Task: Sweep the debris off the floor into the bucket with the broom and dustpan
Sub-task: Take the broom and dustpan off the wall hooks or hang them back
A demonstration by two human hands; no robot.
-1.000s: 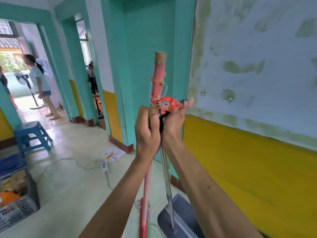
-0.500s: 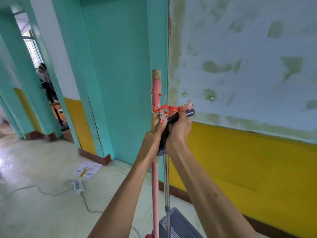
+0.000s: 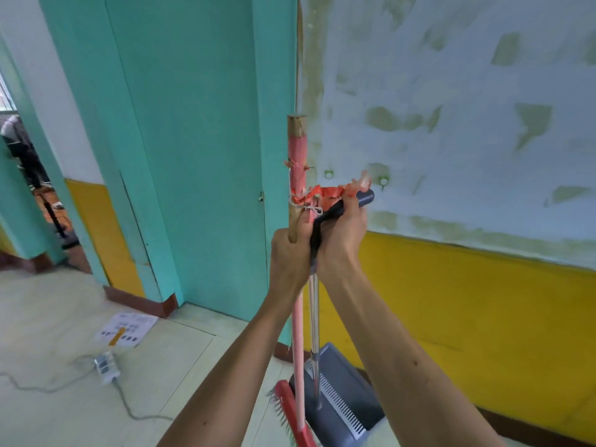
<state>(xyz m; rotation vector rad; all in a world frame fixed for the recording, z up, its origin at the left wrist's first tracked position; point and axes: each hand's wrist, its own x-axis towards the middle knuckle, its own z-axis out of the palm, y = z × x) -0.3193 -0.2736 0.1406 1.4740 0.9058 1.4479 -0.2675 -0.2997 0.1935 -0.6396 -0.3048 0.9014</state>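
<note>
Gripping the broom (image 3: 298, 317) just below its worn upper end, the left hand (image 3: 288, 256) is clenched around the stick, which stands upright near the middle of the scene; the stick is wood wrapped in peeling pink covering, bare and brown at the tip, with frayed red plastic strips and thin white string (image 3: 317, 196) knotted around it. Right beside it, the right hand (image 3: 342, 235) is closed around the dark blue moulded grip of the dustpan (image 3: 342, 391), whose slim shiny metal shaft runs straight down, parallel to the broomstick and almost touching it. The red strips stretch across from the broomstick to the dustpan grip. Down near the lower edge, the broom's red plastic head with stiff bristles sits just left of the blue-grey plastic pan, which has a row of white comb teeth along one edge and rests on the pale glossy tiled floor (image 3: 180, 366). On the right rises a wall (image 3: 467, 140) of patchy whitish paint with greenish blotches above a smooth yellow band. To the left stands a teal painted door frame (image 3: 206, 140). Farther left on the floor lie a printed paper sheet (image 3: 127, 327) and a white power strip (image 3: 104, 366) with a thin grey cable. No bucket or debris is visible.
</note>
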